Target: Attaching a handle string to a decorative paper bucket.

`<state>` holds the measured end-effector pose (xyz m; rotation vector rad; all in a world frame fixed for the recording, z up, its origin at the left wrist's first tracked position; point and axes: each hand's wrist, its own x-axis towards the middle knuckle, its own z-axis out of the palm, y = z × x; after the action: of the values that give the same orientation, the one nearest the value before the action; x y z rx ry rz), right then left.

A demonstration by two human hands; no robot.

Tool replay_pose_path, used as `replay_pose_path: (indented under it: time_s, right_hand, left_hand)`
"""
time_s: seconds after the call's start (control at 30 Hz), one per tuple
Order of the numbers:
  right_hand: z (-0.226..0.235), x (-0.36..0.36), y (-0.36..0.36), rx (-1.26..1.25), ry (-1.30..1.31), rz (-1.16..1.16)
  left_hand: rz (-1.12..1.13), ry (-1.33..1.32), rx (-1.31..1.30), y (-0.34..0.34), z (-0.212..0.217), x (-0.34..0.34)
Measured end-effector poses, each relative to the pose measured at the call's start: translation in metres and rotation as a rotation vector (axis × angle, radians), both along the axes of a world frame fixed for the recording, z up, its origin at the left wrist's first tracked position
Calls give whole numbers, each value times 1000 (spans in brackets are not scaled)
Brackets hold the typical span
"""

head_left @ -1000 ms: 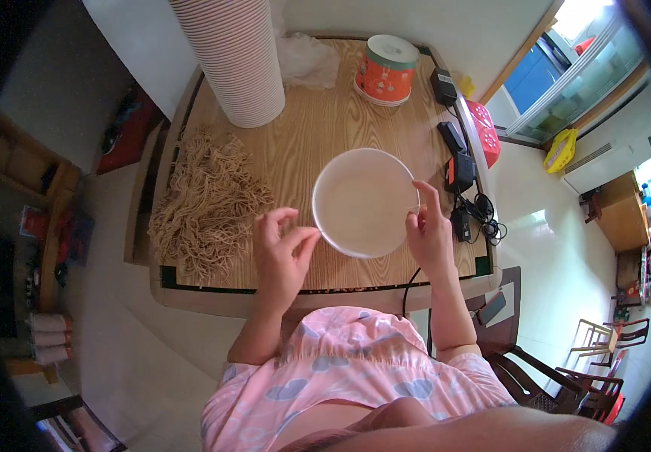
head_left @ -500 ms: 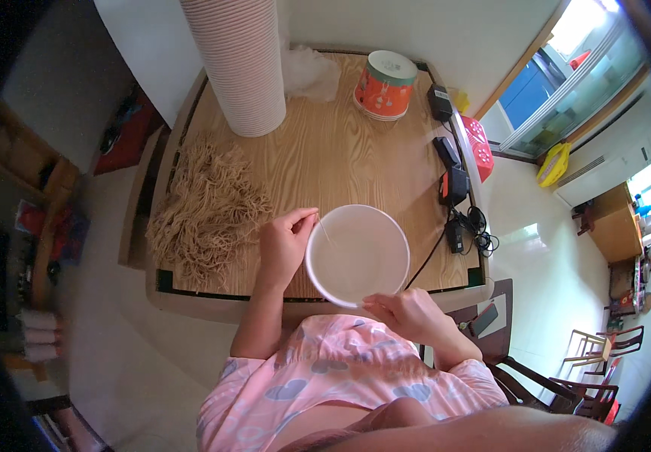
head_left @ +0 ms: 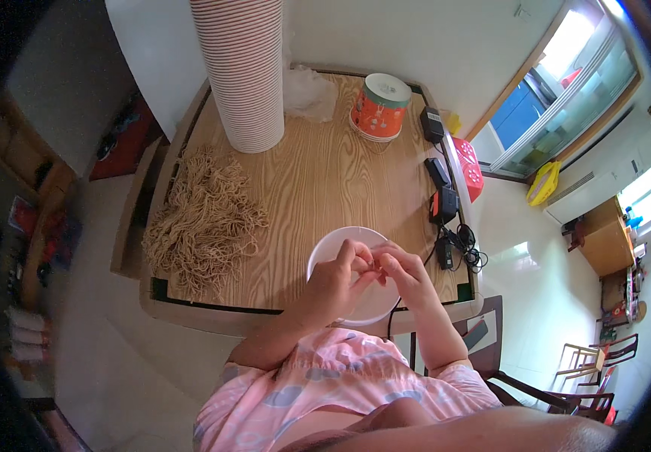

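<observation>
Over the white paper bowl at the table's near edge, my left hand and my right hand meet, fingertips pinched together. What lies between the fingers is too small or hidden to make out. Both hands cover much of the bowl's inside; its far rim and left wall show. Left of the bowl lies a loose heap of tan string.
A tall stack of white paper bowls stands at the back left, beside crumpled clear plastic. Orange-and-green paper bowls sit upside down at the back. Black power adapters and a coiled cable line the right edge.
My right hand has left the bowl's rim and come up to my left hand, which has moved right over the bowl. The strand seen in my left fingers is no longer distinct.
</observation>
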<state>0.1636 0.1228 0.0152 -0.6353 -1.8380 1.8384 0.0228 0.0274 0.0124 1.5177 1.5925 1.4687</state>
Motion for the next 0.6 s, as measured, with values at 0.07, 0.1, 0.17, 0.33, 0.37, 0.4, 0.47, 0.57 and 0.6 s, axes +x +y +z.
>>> replay_pose_path:
  time_s: [0.07, 0.1, 0.17, 0.33, 0.37, 0.4, 0.47, 0.57, 0.6]
  right_hand:
    - [-7, -4, 0, -52, 22, -20]
    - [-12, -7, -1, -111, 106, -36]
    - [-13, -8, 0, -167, 186, -56]
    - [-10, -5, 11, -199, 325, -230]
    - [-8, -4, 15, -202, 374, -254]
    - [-5, -1, 19, -204, 422, -281]
    - [2, 3, 23, -227, 454, -345]
    - [-2, 14, 38, -158, 443, -330]
    - [1, 15, 39, -168, 459, -369]
  left_hand:
    - [42, 38, -22, -1, 4, 2]
    - [84, 82, -47, -1, 6, 2]
    - [81, 85, -44, 0, 0, 2]
    - [47, 22, -79, -7, -14, -6]
    - [61, 34, -113, -10, -16, -8]
    - [71, 45, -146, -11, -17, -10]
    - [60, 55, -160, -16, -14, -13]
    - [47, 87, -212, -18, -10, -16]
    - [45, 111, -252, -18, -9, -16]
